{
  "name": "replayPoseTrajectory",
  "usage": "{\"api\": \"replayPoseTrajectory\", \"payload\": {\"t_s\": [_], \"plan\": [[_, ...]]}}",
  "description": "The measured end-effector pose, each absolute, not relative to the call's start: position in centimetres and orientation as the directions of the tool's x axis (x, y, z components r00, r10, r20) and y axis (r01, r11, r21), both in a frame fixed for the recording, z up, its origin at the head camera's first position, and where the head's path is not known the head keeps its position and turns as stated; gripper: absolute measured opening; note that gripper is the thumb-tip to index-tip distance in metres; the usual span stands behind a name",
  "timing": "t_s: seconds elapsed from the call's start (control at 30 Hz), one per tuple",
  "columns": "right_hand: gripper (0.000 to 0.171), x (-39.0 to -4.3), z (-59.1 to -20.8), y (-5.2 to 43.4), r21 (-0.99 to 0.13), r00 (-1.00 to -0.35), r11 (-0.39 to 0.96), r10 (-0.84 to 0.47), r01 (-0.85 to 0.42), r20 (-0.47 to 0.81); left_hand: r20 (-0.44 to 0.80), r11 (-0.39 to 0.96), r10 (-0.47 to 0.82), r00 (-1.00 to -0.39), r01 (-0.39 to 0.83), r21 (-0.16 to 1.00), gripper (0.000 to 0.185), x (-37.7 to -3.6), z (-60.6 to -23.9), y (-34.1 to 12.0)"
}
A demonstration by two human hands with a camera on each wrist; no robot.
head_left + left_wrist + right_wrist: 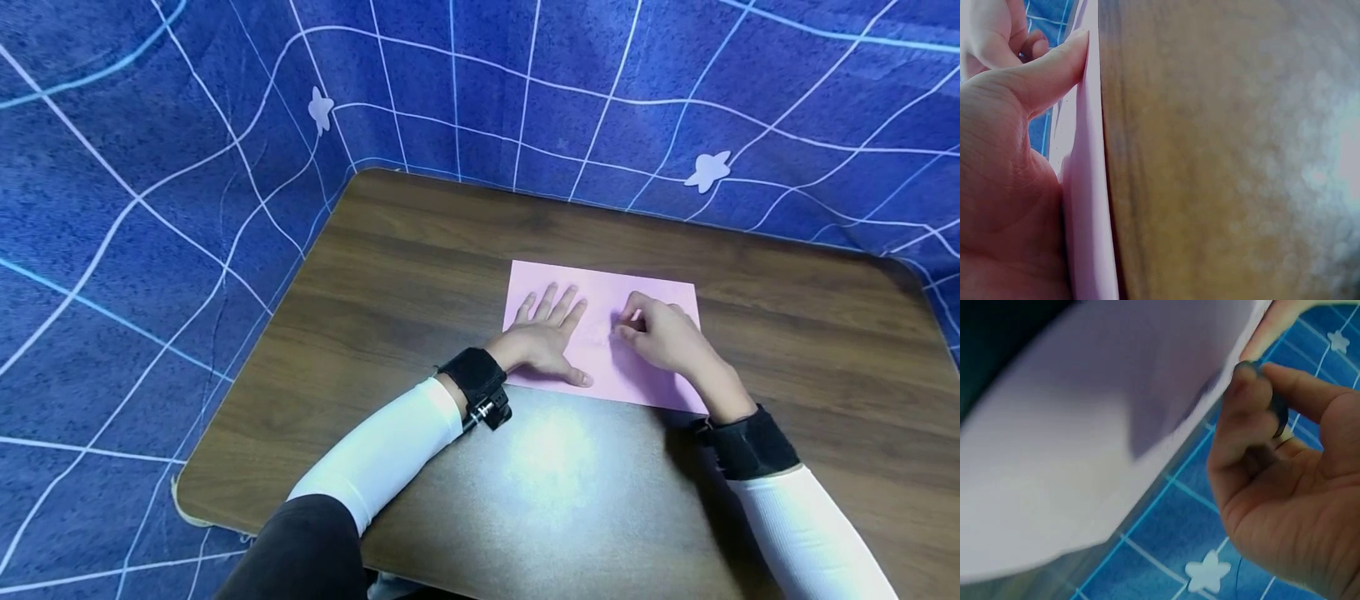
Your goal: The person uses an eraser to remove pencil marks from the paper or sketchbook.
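Observation:
A pink sheet of paper [603,367] lies on the wooden table. My left hand [542,340] rests flat on its left half with fingers spread, the thumb pointing right along the near edge. In the left wrist view the thumb [1050,72] lies by the paper's edge. Over the right half of the sheet, my right hand [660,333] pinches a small dark, rounded object [1280,414] between thumb and curled fingers. Most of that object is hidden by the fingers, and I cannot tell its kind. The right hand casts a shadow on the paper.
The brown wooden table [420,250] has rounded corners and a bright glare near its front. A blue curtain [480,92] with white lines and stars hangs along the back and left sides. Black straps with small devices [480,383] sit on both wrists.

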State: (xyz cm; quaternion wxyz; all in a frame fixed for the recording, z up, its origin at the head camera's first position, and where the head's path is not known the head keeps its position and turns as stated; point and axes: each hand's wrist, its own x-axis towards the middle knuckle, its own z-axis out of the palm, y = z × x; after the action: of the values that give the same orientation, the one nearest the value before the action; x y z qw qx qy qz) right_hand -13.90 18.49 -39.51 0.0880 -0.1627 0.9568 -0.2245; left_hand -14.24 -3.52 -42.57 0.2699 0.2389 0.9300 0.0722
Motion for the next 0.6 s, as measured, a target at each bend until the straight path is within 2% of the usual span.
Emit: {"api": "replayPoseTrajectory", "payload": {"t_s": [0.13,0.23,0.5,0.6], "plan": [[0.008,-13.6,-39.6,17.8,-0.498,-0.917,0.819,-0.385,-0.286,-0.107,-0.471,0.877,0.480,-0.740,0.402,0.261,0.130,-14.2,-42.5,-3.4],[0.008,-13.6,-39.6,18.2,-0.489,-0.932,0.833,-0.349,-0.259,-0.102,-0.472,0.879,0.476,-0.742,0.399,0.261,0.131,-14.3,-42.7,-3.4],[0.009,-14.0,-39.3,20.5,-0.444,-0.961,0.876,-0.258,-0.190,-0.098,-0.462,0.872,0.490,-0.740,0.406,0.275,0.131,-14.3,-42.7,-3.5],[0.007,-14.1,-39.1,20.3,-0.388,-0.965,0.902,-0.243,-0.187,-0.100,-0.450,0.872,0.489,-0.747,0.408,0.270,0.131,-14.2,-42.6,-3.7]]}}
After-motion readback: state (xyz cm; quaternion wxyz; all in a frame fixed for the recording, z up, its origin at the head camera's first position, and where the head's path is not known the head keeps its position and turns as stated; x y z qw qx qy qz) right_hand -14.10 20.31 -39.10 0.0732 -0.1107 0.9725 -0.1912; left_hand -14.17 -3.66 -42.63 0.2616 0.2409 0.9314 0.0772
